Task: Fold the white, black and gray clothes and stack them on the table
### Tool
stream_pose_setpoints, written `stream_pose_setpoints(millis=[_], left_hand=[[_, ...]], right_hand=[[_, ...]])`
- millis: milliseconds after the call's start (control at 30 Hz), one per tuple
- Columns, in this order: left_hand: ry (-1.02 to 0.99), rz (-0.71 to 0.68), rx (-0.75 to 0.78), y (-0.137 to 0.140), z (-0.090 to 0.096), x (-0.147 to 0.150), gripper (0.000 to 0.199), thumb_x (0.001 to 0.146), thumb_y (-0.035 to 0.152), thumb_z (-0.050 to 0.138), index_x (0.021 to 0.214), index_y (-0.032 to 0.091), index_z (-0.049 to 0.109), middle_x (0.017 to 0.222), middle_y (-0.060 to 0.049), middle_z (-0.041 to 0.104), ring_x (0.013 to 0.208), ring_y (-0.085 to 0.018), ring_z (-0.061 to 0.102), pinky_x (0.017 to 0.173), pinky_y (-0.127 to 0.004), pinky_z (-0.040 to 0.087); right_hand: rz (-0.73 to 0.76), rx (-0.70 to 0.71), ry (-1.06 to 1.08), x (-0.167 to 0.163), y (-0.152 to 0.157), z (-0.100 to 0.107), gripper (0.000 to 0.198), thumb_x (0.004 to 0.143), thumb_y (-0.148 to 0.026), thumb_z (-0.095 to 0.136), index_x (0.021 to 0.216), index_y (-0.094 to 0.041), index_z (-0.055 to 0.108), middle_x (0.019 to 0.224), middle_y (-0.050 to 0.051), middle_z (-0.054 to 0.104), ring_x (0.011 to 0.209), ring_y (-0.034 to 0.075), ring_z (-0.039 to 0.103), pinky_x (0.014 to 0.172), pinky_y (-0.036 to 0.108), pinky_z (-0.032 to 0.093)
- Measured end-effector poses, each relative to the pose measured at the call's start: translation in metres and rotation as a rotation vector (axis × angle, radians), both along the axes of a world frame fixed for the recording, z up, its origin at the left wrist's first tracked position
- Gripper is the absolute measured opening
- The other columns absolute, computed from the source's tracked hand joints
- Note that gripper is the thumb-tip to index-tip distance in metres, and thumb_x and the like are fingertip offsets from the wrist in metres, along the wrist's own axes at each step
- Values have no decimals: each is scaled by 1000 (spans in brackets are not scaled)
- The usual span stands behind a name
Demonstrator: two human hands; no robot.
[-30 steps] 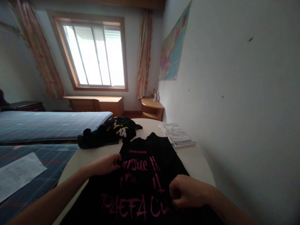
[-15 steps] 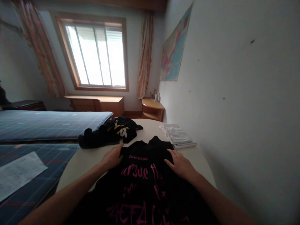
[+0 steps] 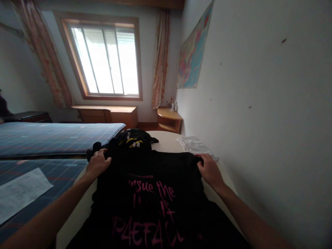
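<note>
A black T-shirt (image 3: 155, 169) with pink lettering is spread wide over the pale round table (image 3: 166, 137), its near part running out of the bottom of the view. My left hand (image 3: 99, 163) is closed on the upper left corner of the shirt. At the upper right corner, my right hand (image 3: 209, 169) grips the cloth between thumb and fingers. The shirt's top edge is stretched nearly straight between both hands. Just beyond it lies a heap of dark clothes (image 3: 135, 138) with yellow and white markings, partly hidden by the shirt.
Folded white cloth (image 3: 193, 143) lies at the table's right, close to the wall (image 3: 272, 145). Left of the table are beds with blue plaid mattresses (image 3: 59, 136), one bearing a printed sheet of paper (image 3: 23, 193). A wooden corner shelf (image 3: 169, 114) stands behind.
My hands have moved apart, the left one leftward and the right one slightly right. The shirt's crumpled top has been pulled wide and straight, covering more of the clothes heap and white cloth.
</note>
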State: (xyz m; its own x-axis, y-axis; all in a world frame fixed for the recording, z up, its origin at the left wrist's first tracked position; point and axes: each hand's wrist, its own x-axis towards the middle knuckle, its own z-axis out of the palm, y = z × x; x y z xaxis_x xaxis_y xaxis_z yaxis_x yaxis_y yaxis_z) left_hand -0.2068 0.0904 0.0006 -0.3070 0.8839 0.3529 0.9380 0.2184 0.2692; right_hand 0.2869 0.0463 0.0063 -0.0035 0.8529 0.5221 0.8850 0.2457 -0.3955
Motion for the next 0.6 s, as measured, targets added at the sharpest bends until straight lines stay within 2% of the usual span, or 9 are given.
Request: stream_pose_setpoints(millis=[100, 167, 267, 333, 400, 467, 533, 600], left_hand=[[136, -59, 107, -9, -2, 25, 49, 86, 35, 49, 131, 14, 54, 133, -18, 54, 121, -36, 52, 98, -46, 45], [162, -200, 138, -15, -2, 49, 43, 88, 35, 48, 127, 17, 56, 136, -14, 53, 123, -34, 51, 102, -45, 43], [89, -484, 62, -23, -1, 86, 41, 91, 35, 48, 127, 18, 57, 129, -11, 59, 118, -29, 55, 103, -41, 43], [41, -588, -33, -27, -1, 109, 45, 90, 36, 50, 132, 19, 54, 129, -11, 60, 117, -29, 57, 101, -41, 44], [20, -611, -138, -29, 0, 130, 48, 90, 36, 52, 135, 20, 52, 130, -11, 60, 116, -29, 58, 97, -41, 46], [9, -619, -200, -29, 3, 147, 48, 90, 36, 52, 135, 19, 51, 131, -12, 61, 116, -29, 60, 95, -39, 47], [-4, -643, -213, -28, 6, 163, 48, 90, 35, 52, 135, 18, 51, 131, -12, 62, 116, -28, 61, 96, -38, 47], [-30, -671, -210, -25, 7, 176, 49, 91, 34, 51, 137, 19, 49, 130, -12, 63, 115, -28, 61, 95, -37, 47]], right_hand=[[-43, 111, 87, 6, 11, 14, 35, 82, -16, 41, 110, -16, 63, 108, 13, 64, 105, 26, 60, 102, 43, 43], [-78, 167, 178, 6, 20, 23, 33, 81, -19, 44, 107, -16, 64, 106, 13, 65, 102, 27, 61, 101, 45, 44], [-98, 196, 345, -5, 31, 35, 31, 79, -25, 52, 107, -17, 63, 108, 12, 67, 105, 27, 61, 101, 47, 45], [-16, 113, 465, -19, 32, 42, 38, 79, -33, 59, 113, -18, 60, 114, 12, 66, 105, 26, 62, 95, 45, 50], [164, -86, 575, -35, 28, 45, 51, 79, -41, 63, 124, -20, 54, 125, 12, 63, 98, 23, 65, 80, 39, 57], [329, -292, 641, -49, 22, 44, 56, 82, -46, 62, 131, -23, 48, 133, 12, 58, 91, 20, 68, 65, 31, 58], [376, -408, 624, -57, 18, 39, 48, 87, -43, 57, 129, -21, 50, 129, 11, 60, 85, 18, 70, 58, 27, 56], [312, -411, 503, -56, 17, 30, 33, 89, -35, 55, 118, -19, 57, 112, 9, 67, 80, 16, 69, 63, 27, 54]])
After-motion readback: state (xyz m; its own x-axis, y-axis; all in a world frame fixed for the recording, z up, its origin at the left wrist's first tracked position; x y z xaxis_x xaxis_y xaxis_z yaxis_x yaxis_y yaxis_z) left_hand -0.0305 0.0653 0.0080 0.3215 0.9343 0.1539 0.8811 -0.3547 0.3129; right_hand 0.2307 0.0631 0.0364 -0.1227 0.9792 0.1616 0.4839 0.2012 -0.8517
